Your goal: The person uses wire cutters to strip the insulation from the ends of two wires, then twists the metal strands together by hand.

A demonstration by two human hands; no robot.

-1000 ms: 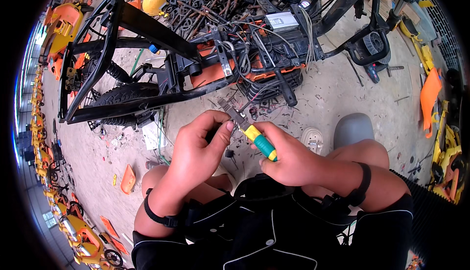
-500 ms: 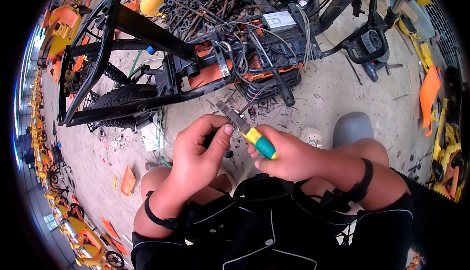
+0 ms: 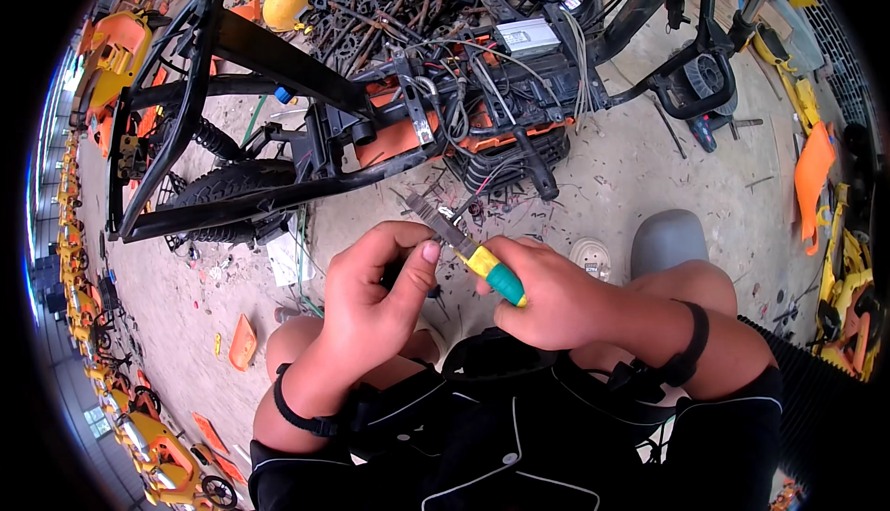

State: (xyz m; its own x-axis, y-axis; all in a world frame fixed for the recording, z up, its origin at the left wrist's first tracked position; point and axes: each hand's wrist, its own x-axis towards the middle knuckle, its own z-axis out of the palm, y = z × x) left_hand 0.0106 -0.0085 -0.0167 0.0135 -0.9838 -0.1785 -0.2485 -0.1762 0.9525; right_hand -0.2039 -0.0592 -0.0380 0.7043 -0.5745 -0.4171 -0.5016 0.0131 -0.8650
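My right hand (image 3: 552, 290) is wrapped round the yellow and green handles of a pair of pliers (image 3: 503, 279). The metal jaws point up and to the left, past the fingertips of my left hand (image 3: 375, 279). Thumb and forefinger of that hand are pinched together right beside the jaws; what they hold, if anything, is too small and hidden to name. A small shiny piece (image 3: 446, 212) shows at the jaws. Beyond both hands lies a stripped black vehicle frame (image 3: 278, 198) with bundled cables (image 3: 456, 114) and orange panels.
A black-handled tool (image 3: 538, 170) rests across the frame's middle. Behind it is a heap of rusty metal parts (image 3: 389, 6) beside a yellow helmet (image 3: 290, 3). A power drill (image 3: 705, 131) lies at the right. Wire scraps litter the concrete floor; yellow vehicles line the left side.
Both hands stay almost in place. My right hand has closed tighter on the pliers and their handles have dipped slightly. A shiny bit now shows beside the jaws.
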